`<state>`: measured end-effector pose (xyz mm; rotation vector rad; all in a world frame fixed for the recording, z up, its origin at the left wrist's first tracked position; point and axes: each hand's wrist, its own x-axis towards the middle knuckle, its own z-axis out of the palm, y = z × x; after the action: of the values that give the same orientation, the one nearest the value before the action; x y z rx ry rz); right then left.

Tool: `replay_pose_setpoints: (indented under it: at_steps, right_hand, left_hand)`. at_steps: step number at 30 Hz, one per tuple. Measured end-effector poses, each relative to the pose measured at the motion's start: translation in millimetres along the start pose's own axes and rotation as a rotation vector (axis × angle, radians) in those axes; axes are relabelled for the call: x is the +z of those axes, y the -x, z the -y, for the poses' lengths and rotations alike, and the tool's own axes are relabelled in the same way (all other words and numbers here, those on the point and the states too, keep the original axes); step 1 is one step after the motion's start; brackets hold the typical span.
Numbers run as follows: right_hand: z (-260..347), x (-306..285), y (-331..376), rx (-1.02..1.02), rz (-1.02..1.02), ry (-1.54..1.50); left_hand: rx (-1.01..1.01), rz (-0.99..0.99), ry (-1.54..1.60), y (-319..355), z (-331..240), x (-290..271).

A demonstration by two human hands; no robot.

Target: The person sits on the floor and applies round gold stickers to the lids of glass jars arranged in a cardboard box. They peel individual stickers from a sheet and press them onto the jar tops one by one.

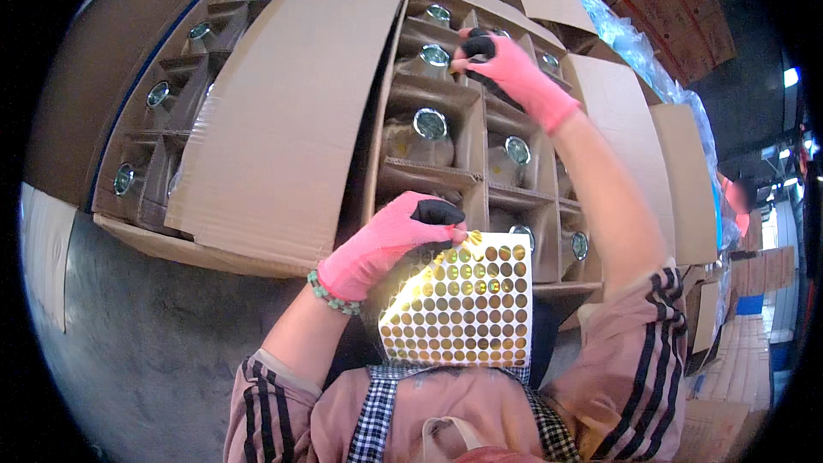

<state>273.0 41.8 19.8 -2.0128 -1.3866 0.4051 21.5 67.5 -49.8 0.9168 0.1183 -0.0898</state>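
My left hand [390, 240], in a pink glove with black fingertips, pinches the top edge of a white sheet of round gold stickers [484, 330]. One gold sticker [475, 238] stands partly up beside its fingers. Farther off, my right hand [506, 69], gloved alike, reaches into an open cardboard box [480, 173] with dividers. Its fingers are pinched together next to a glass vessel [435, 56] with a shiny round top. A small gold bit, seemingly a sticker, shows at the fingertips. Several similar glass vessels [430, 126] stand in the compartments; my right hand and arm hide some.
To the left another divided box [146, 227] holds more glass vessels, partly covered by its large flap [283, 111]. Stacked cartons [660, 9] and clear plastic wrap [630, 43] lie beyond on the right. Another person [739, 201] is at the far right. Grey floor [171, 334] shows at lower left.
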Motion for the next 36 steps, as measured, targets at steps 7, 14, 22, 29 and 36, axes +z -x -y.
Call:
replay_pose_setpoints:
  at_steps: [7, 14, 22, 29, 36]
  right_hand:
    - [-48.5, 54.4, -84.7, 0.051, 0.055, 0.635]
    - [-54.7, 78.7, -110.5, 0.137, 0.341, 0.983]
    - [-22.5, 47.1, -86.2, 0.065, -0.065, 0.812]
    - [109.1, -9.7, 81.2, 0.008, 0.073, 0.246]
    - [104.0, 3.7, 140.8, 0.008, 0.277, 0.429]
  left_hand:
    - [0.054, 0.049, -0.18, -3.4, -1.7, -5.4]
    - [0.012, 0.056, -0.255, -6.1, 1.5, -8.9]
    - [0.049, 0.051, -0.183, -6.9, -1.4, -3.4]
    - [0.128, -0.098, -0.187, -9.1, 5.8, -4.6]
    - [0.18, -0.119, -0.271, -5.5, -0.1, 1.8]
